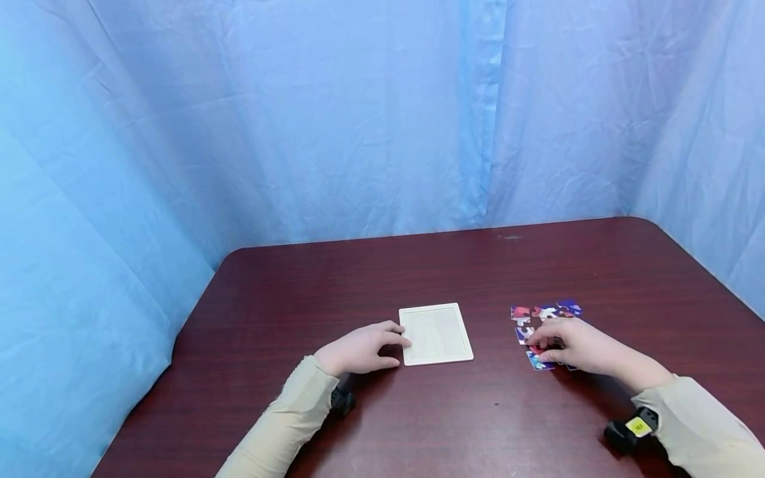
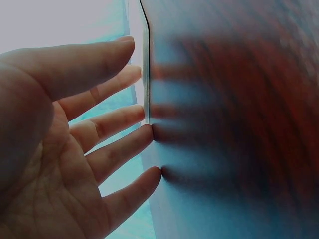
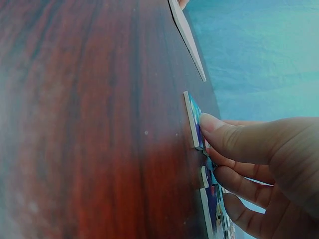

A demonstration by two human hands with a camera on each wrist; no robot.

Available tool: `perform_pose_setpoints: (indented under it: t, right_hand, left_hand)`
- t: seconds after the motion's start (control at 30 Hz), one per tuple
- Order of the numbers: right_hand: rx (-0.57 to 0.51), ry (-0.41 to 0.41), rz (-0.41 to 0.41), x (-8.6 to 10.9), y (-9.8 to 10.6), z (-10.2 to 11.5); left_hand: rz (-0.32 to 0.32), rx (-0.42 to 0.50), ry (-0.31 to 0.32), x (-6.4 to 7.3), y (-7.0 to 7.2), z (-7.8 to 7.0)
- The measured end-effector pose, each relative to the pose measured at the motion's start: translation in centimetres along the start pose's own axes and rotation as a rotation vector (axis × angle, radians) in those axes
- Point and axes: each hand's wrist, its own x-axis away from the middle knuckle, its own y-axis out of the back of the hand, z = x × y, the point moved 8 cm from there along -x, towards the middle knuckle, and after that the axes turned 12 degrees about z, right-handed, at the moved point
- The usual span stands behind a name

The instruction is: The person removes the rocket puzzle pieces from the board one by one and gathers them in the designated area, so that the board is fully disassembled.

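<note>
A thin white square puzzle frame [image 1: 437,335] lies flat on the table. My left hand [image 1: 364,348] is at its left edge with fingers spread. In the left wrist view, the fingers [image 2: 119,154] reach to the edge without curling round it. Several colourful jigsaw pieces [image 1: 570,307] lie grouped to the right of the frame. Above them my right hand [image 1: 570,342] is lowered, thumb and fingertips pinching at a red jigsaw piece [image 1: 536,350]. In the right wrist view, the thumb lies close against a blue piece [image 3: 192,122]; the hand partly hides the group.
The dark red wooden table [image 1: 335,285] has rounded far corners. Light blue curtains [image 1: 358,119] surround its back and sides. Black wrist cameras [image 1: 630,431] hang under both sleeves, close to the tabletop.
</note>
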Motion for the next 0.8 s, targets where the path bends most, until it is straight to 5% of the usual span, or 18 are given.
perform_pose_setpoints:
  t: [0.27,0.57,0.8]
  right_hand:
    - [0.018,0.009,-0.015,-0.1,0.1,0.1]
    - [0.016,-0.014,-0.184,0.0,1.5,0.6]
    - [0.027,-0.034,-0.242,-0.1,2.4,1.8]
  left_hand:
    - [0.008,0.010,0.004,0.0,0.1,0.0]
    - [-0.004,0.029,0.005,-0.1,0.5,0.0]
    - [-0.159,0.040,0.073,0.6,1.9,0.7]
